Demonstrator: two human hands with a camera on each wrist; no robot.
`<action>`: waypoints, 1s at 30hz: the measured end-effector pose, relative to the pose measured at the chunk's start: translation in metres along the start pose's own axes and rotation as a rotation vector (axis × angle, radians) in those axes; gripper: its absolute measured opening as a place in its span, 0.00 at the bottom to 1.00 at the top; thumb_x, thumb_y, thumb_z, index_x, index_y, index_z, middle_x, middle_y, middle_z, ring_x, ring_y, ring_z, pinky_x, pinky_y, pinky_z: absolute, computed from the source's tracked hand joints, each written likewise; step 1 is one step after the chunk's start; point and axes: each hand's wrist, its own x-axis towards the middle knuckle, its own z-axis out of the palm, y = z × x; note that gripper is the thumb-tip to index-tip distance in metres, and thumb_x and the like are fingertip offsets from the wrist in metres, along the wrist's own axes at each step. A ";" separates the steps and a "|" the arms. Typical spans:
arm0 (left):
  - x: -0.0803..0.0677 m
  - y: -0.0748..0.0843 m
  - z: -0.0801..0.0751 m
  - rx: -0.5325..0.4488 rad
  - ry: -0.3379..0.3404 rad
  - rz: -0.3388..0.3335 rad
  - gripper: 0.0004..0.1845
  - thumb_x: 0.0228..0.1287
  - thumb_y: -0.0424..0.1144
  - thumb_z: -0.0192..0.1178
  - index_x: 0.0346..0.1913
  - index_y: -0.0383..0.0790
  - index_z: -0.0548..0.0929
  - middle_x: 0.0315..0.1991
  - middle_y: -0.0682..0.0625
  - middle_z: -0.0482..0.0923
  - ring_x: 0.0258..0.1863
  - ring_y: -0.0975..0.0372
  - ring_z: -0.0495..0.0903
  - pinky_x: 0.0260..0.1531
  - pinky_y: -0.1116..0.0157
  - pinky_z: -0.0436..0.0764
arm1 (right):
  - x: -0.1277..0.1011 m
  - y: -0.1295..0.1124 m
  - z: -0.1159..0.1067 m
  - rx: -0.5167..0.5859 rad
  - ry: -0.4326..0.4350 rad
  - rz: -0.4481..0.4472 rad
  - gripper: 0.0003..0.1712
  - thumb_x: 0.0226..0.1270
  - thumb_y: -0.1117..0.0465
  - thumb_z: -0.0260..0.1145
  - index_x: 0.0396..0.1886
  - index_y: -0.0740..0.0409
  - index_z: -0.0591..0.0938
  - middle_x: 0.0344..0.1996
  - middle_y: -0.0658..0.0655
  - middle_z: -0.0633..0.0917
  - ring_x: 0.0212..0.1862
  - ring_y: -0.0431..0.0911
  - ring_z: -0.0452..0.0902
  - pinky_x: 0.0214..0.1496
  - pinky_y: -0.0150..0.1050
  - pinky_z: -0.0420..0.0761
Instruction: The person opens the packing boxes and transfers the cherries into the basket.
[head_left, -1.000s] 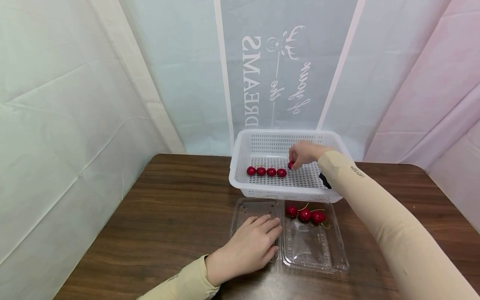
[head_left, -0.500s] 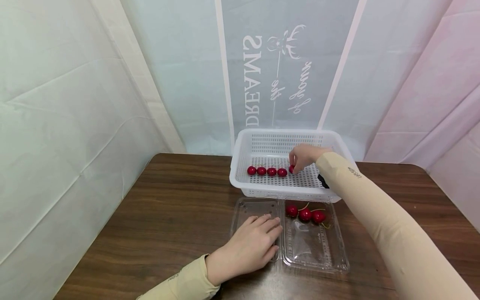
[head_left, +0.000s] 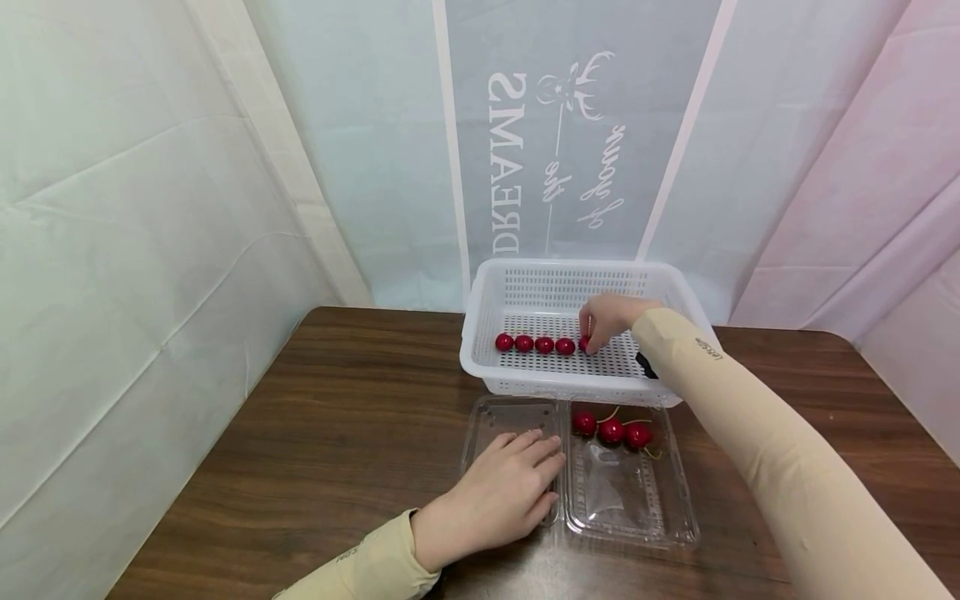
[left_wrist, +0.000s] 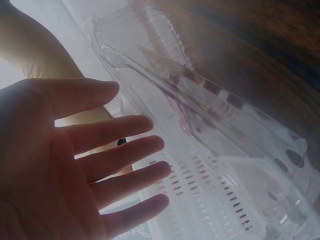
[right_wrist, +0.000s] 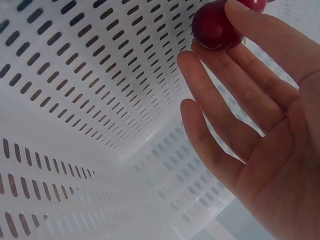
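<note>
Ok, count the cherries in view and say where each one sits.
8: four in a row on the white basket floor, a fifth cherry at the right hand fingertips, three in the clear clamshell. More may hide behind that hand.

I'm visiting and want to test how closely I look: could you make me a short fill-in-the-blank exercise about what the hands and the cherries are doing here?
1. The right hand pinches a red ____ inside the white basket.
2. Left of that hand, ____ cherries lie in a row on the basket floor.
3. The left hand rests flat on the clear ____ of the open plastic container.
4. That container holds ____ stemmed cherries.

Missing words: cherry; four; lid; three
</note>
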 end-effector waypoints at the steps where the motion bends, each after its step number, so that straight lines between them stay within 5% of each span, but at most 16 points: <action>1: 0.000 0.000 0.000 -0.001 -0.001 -0.001 0.20 0.63 0.50 0.58 0.55 0.45 0.80 0.58 0.50 0.77 0.60 0.57 0.75 0.54 0.59 0.75 | 0.000 0.000 0.000 0.003 -0.004 -0.004 0.16 0.49 0.58 0.74 0.38 0.57 0.83 0.36 0.55 0.85 0.36 0.45 0.81 0.43 0.41 0.79; 30: 0.000 0.000 0.001 -0.001 0.009 0.000 0.20 0.63 0.49 0.58 0.55 0.45 0.80 0.58 0.50 0.77 0.59 0.56 0.75 0.54 0.59 0.74 | -0.001 -0.005 0.002 0.014 -0.029 -0.031 0.15 0.52 0.59 0.73 0.39 0.59 0.83 0.35 0.55 0.85 0.35 0.45 0.81 0.42 0.40 0.79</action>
